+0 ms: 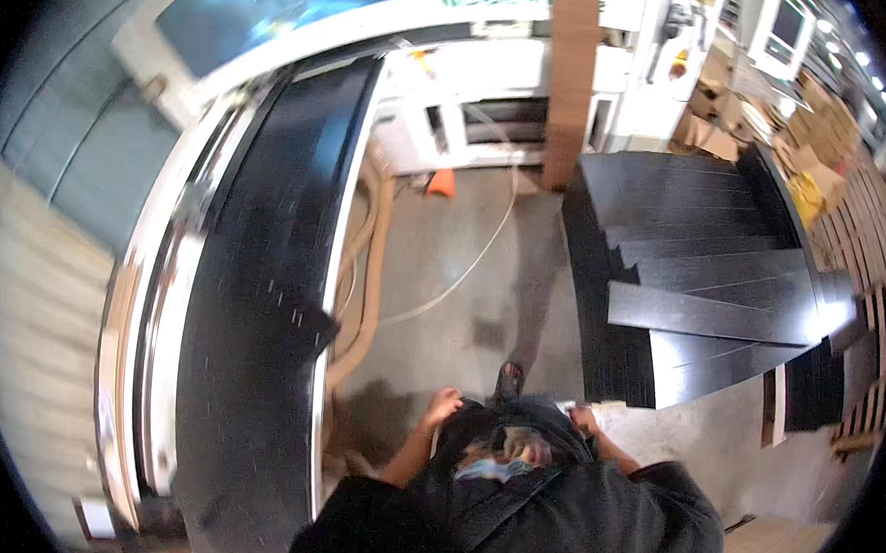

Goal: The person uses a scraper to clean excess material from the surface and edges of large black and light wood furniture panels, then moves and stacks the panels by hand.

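My left hand (443, 407) hangs low in front of me beside the dark shirt (551, 512), its fingers curled in, with nothing visible in them. On the other side of the shirt my right hand (584, 420) is small and blurred; its fingers are partly hidden, and whether it holds anything does not show. To my left runs a long black conveyor belt (266, 217), with a dark piece (305, 324) jutting over its near edge. Nearest to my right hand is a large stack of glossy black panels (707, 205); one loose panel (707, 312) lies askew across it.
A brown wood-grain board (570, 93) stands upright ahead, against a white machine frame (514, 65). Thick beige hoses (375, 273) and a thin pale hose (474, 263) run along the grey floor (435, 236). Cardboard (822, 126) and wooden pallets (861, 238) are at far right.
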A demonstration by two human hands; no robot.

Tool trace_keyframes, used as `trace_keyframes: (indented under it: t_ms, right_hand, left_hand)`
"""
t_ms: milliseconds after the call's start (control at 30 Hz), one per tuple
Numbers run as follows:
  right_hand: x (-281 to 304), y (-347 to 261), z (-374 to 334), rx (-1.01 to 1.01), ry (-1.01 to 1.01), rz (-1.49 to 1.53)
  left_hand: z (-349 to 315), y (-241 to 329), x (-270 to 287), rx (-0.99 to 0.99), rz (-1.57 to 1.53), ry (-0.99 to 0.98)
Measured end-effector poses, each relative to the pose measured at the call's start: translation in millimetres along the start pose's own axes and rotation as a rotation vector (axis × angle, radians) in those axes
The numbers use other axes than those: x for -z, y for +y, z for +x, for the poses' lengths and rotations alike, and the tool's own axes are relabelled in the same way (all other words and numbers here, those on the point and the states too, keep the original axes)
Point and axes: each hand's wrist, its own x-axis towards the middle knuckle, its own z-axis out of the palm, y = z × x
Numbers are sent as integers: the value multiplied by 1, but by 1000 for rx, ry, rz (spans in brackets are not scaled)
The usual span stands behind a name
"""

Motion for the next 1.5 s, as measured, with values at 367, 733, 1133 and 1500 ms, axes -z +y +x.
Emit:
trace_keyframes:
  t_ms: [367,733,1133,1500]
  right_hand:
    - [-18,-437,258,297,108,-206]
    - [-24,-312,317,-599,136,-117]
    - [-38,-496,608,126,-169,-974]
    - [-93,-943,766,1074,295,-619]
  left_hand:
    - [209,245,78,-65,-176,-231]
    - [327,551,293,-703,-57,303]
    - [394,605,427,-381,680,1204]
    - [370,609,400,-258,460,1288]
